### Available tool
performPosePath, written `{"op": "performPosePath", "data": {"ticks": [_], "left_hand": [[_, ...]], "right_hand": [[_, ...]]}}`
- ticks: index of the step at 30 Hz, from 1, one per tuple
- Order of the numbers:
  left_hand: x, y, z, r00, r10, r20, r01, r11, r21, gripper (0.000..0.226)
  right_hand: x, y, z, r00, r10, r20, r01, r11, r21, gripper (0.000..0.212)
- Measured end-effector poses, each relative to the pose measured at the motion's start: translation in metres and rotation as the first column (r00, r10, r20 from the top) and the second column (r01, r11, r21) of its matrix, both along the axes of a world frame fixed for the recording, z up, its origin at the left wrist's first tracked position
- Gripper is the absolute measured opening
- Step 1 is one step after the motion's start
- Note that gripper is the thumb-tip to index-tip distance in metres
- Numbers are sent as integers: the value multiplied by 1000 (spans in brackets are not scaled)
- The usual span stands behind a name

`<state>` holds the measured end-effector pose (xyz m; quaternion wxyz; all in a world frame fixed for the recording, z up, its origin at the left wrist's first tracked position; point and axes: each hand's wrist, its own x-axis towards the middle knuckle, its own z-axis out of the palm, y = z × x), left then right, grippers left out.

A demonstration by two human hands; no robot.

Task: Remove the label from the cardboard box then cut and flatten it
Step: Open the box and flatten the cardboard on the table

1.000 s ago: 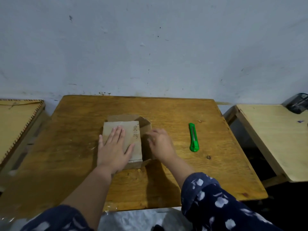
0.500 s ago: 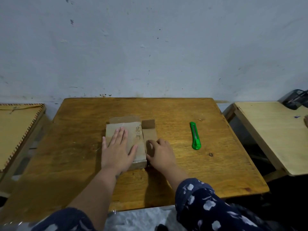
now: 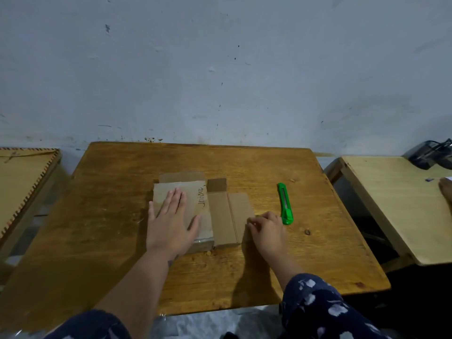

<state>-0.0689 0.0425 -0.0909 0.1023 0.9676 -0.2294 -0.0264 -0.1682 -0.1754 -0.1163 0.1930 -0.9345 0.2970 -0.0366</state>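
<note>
The cardboard box (image 3: 221, 211) lies flat and opened out in the middle of the wooden table (image 3: 110, 204), with handwriting on its top panel and flaps spread to the right and back. My left hand (image 3: 171, 221) presses palm-down on the left panel, fingers spread. My right hand (image 3: 267, 228) rests at the right edge of the outer flap, fingers curled, fingertips touching the cardboard. A green utility knife (image 3: 285, 203) lies on the table just right of my right hand, untouched.
A pale wooden table (image 3: 391, 204) stands to the right with a dark device (image 3: 430, 154) at its far corner. Another surface with a notched edge (image 3: 22, 189) sits to the left. The wall is close behind the table.
The box's right side went from standing up to lying flat on the table. My right hand slid rightward across the flaps, pressing them down. My left hand stayed on the top panel.
</note>
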Motion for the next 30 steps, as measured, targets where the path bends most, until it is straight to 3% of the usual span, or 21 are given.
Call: {"op": "performPosePath", "data": {"ticks": [4,8,12,15,18,22,25,30], "left_hand": [[-1,-1,-1,1000,-3,3,3,1000,-11,75],[0,0,-1,1000,-1,11,2,1000,-9,76],[0,1,-1,1000,-17,-4,17,1000,-10,79],[2,3,1,999,-36,-23,37,999,25,84],[12,5,11,987,-147,-65,153,984,91,99],[36,-5,29,964,-235,-123,261,921,288,114],[44,-22,35,955,-250,-160,291,888,356,103],[25,-26,19,945,-289,-150,317,923,219,74]], "right_hand": [[40,4,21,993,55,109,-50,997,-54,29],[90,16,42,949,234,211,-225,972,-64,31],[121,26,42,939,308,155,-324,942,91,29],[124,22,39,972,200,124,-226,939,258,18],[110,13,41,982,126,140,-162,945,286,15],[85,3,43,990,-17,139,-24,958,286,21],[63,0,39,987,-124,99,86,944,317,25],[18,14,29,938,-323,129,250,884,394,32]]}}
